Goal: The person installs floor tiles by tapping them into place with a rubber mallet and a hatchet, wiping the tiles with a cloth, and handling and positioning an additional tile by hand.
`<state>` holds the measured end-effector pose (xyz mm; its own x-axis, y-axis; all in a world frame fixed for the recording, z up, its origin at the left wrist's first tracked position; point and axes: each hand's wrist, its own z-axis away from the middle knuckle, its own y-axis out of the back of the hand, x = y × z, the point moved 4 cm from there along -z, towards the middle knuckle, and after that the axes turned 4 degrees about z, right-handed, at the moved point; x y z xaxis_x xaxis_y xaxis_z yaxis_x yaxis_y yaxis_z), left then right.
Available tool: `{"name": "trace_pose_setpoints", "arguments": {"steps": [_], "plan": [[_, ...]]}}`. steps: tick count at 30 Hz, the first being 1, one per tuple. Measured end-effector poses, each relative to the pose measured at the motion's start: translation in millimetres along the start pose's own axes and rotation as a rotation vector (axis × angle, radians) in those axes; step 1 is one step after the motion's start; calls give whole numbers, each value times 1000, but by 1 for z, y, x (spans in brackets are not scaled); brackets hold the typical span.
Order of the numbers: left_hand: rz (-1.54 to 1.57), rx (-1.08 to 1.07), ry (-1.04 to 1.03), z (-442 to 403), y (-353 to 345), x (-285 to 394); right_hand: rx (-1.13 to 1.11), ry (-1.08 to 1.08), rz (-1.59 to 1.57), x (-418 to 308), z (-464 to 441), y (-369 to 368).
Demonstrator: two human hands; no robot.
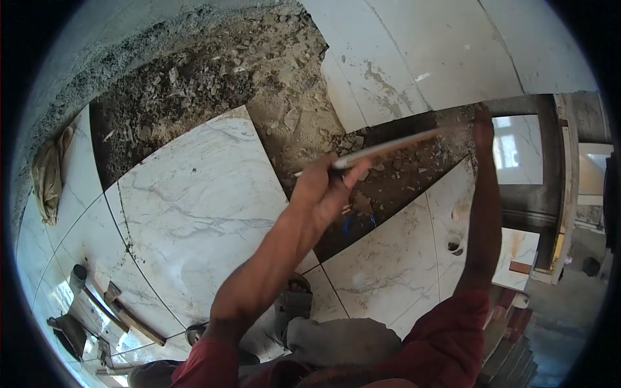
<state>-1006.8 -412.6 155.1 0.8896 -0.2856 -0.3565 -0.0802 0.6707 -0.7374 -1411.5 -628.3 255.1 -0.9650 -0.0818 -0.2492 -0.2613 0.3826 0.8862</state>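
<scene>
A long, narrow strip of tile [394, 143] is held up over a bare gap in the floor, seen nearly edge-on with a pale edge. My left hand [326, 181] is closed round its near end, thumb above and fingers underneath. At the far end, my right hand [482, 126] grips the strip; blur and shadow partly hide its fingers. Below lies the gap [394, 187] with rubble, dirt and small blue bits. A large marbled tile [200, 194] borders it on the left, and more marbled tiles [388, 271] lie on the near side.
Broken mortar and rubble [194, 84] fill the bare area along the rough wall edge. A hammer [132, 313] and another long-handled tool [97, 294] lie at lower left, near a crumpled cloth [52, 174]. A door frame [564, 194] stands at right.
</scene>
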Motion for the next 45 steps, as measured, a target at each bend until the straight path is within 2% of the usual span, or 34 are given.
{"name": "trace_pose_setpoints", "arguments": {"steps": [2,4,5,7,8,9,11,12,14,15,16,17,19,20,21,22,23,24,26,27,29,30,31,32,34,35,36,38,40,41,43,45], "plan": [[79,-88,-10,-6,-7,10,-169,259,820,4,17,-22],[35,-46,-64,-12,-7,10,96,-171,-85,-1,27,-33],[-374,-260,-249,-31,2,16,158,-181,-194,-1,32,-38],[-1226,-387,-523,-3,-12,26,121,263,-11,42,23,-58],[-1250,-340,-484,1,-13,26,118,417,-36,64,21,-68],[-1274,-295,-444,6,-15,27,66,508,328,75,21,-73],[-520,-211,-134,-24,4,15,-49,192,-517,46,39,-66],[-149,-122,52,-26,12,10,-97,48,-315,66,35,-75],[-264,-174,11,-2,23,22,-10,404,132,66,56,-74],[-268,-155,-49,15,40,44,-47,121,-163,22,79,-77],[-626,-242,-105,35,57,63,-99,-169,-438,-31,120,-73],[-985,-321,-145,55,73,78,-137,-69,-440,-71,155,-75],[-1740,-201,-245,124,117,133,-334,8,-452,-155,222,-75],[-1950,-162,-269,159,150,160,-494,-17,-464,-188,253,-76],[-2170,-118,-290,195,182,186,-501,2,-477,-223,277,-70],[-2380,-73,-304,230,215,212,-726,183,-415,-260,305,-69],[-2475,90,-181,271,242,234,-942,375,-345,-296,334,-68],[-2486,261,-132,317,258,248,-1147,571,-260,-331,364,-66],[-2302,423,-329,391,300,267,-1465,699,-50,-412,398,-36],[-2218,546,-529,422,321,273,-1464,731,-45,-433,407,-34],[-2067,778,-991,474,360,268,-1602,1119,-81,-473,429,-28],[-2002,890,-1267,495,373,264,-1595,1156,-65,-488,433,-39],[-1868,1106,-1269,505,394,261,-1518,1327,-2,-500,442,-60],[-1838,1110,-1299,508,406,256,-1435,1488,71,-508,451,-78],[-1651,1348,-1378,511,425,254,-1323,1490,70,-553,468,-121],[-1596,1372,-1369,506,427,264,-1222,1477,151,-576,479,-150],[-1574,1365,-1386,498,422,277,-1133,1458,226,-598,490,-172],[-1570,1124,-1730,494,387,325,-1048,1190,264,-647,502,-201],[-1640,1077,-1831,492,343,387,-1095,873,337,-670,495,-243],[-1635,1049,-1856,491,319,420,-1097,865,348,-681,490,-250],[-1782,1188,-1836,485,277,489,-1198,578,385,-689,483,-260],[-1780,1240,-1826,475,239,558,-1209,584,371,-688,486,-266]]}}
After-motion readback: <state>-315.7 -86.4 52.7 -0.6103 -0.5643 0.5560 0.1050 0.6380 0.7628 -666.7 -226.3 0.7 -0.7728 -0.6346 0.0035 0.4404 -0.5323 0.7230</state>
